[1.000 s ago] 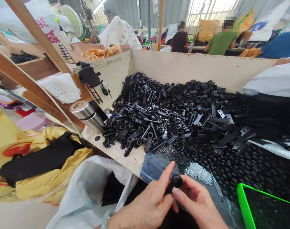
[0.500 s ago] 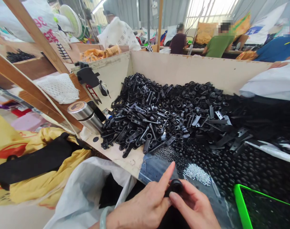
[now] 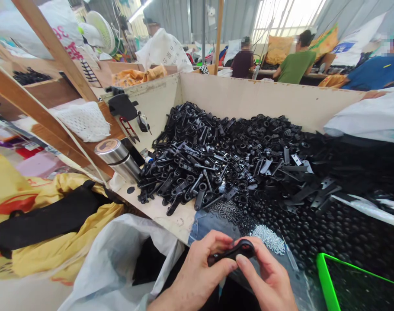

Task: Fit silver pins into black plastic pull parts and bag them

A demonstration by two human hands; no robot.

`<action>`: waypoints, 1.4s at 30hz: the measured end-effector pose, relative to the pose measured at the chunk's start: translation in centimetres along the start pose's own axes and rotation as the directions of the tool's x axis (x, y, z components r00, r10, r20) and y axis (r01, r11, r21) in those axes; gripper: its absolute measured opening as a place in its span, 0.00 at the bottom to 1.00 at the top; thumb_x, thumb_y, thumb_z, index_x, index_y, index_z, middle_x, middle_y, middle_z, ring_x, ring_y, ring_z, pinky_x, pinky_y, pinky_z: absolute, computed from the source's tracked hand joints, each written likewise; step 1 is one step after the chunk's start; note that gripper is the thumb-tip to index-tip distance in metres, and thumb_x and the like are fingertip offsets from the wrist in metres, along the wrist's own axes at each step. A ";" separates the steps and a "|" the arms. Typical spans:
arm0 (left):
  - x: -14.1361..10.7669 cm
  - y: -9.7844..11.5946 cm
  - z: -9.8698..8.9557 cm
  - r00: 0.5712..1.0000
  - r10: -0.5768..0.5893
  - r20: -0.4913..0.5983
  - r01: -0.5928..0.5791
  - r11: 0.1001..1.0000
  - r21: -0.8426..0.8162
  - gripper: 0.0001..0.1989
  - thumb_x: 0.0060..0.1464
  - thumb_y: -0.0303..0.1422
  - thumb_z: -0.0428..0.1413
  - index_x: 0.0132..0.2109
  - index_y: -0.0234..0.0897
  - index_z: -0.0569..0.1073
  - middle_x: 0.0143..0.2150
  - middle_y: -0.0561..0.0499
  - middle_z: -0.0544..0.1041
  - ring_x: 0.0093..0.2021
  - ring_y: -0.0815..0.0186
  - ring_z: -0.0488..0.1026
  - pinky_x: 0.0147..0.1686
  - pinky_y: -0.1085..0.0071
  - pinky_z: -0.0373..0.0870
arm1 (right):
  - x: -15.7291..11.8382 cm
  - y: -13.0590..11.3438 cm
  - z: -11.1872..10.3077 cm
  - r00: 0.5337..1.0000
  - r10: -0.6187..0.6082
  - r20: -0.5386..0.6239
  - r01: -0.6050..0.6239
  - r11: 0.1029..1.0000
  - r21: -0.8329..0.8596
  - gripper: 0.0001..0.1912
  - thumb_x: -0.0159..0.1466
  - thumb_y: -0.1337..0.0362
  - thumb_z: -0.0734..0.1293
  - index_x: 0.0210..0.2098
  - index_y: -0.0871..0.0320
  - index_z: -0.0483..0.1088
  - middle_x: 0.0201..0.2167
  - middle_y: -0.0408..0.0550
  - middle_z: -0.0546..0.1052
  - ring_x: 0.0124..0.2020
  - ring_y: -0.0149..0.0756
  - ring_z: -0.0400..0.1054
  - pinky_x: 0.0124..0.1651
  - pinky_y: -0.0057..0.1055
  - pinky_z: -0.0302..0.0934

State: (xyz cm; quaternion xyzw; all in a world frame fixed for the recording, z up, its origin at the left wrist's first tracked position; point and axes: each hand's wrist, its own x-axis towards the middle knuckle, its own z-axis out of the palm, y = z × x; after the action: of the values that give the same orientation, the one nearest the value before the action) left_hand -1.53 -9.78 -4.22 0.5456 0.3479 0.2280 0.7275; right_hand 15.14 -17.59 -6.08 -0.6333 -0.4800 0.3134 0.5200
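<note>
A: Grip?
B: Both hands closed on one black ring-ended part [image 3: 227,253], held near centre. Left hand [image 3: 198,265] pinches the narrow end, right hand [image 3: 270,274] the ring end.

A: Why two hands?
B: Probably steadies both ends; it's tilted, ring end to the right.

A: Around it?
B: Pale screws [image 3: 268,238] heaped just beyond the right hand, likely for easy reach. Piled black parts [image 3: 184,166] farther left, green-rimmed tray [image 3: 325,276] near right.

A: Materials?
B: Part looks like smooth plastic, elongated. Screws slim, shiny, metallic-looking. Tray rim bright, straight-edged.
</note>
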 end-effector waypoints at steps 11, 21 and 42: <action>0.0 1.8 0.3 0.998 0.055 0.010 -0.056 0.967 0.247 0.10 0.61 0.33 0.59 0.47 0.42 0.83 0.42 0.53 0.85 0.41 0.63 0.79 0.44 0.72 0.72 | -0.5 0.6 1.3 0.946 0.320 0.044 -0.307 0.848 0.433 0.18 0.60 0.51 0.75 0.48 0.50 0.80 0.51 0.53 0.81 0.52 0.45 0.76 0.55 0.36 0.71; 0.1 1.3 0.6 0.999 0.017 -0.048 -0.013 0.998 0.067 0.08 0.60 0.37 0.62 0.40 0.36 0.82 0.35 0.50 0.82 0.37 0.65 0.77 0.36 0.75 0.72 | 0.0 -1.3 1.8 0.943 0.331 0.028 -0.308 0.840 0.446 0.16 0.60 0.50 0.75 0.40 0.55 0.80 0.38 0.50 0.82 0.38 0.38 0.77 0.43 0.29 0.73; 0.5 -2.0 -4.5 0.913 0.286 -0.290 -0.222 0.946 0.235 0.12 0.64 0.40 0.57 0.50 0.45 0.80 0.59 0.46 0.76 0.62 0.52 0.69 0.60 0.57 0.69 | -0.3 1.1 0.5 0.985 -0.144 -0.096 0.084 0.880 -0.468 0.12 0.70 0.54 0.67 0.38 0.54 0.76 0.34 0.47 0.76 0.36 0.36 0.69 0.40 0.32 0.62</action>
State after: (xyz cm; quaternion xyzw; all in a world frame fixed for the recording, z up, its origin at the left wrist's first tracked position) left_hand -4.71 -7.16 -6.95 0.6114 0.4081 0.3709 0.5675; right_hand 14.88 -17.65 -7.26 -0.7281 -0.5430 0.1178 0.4015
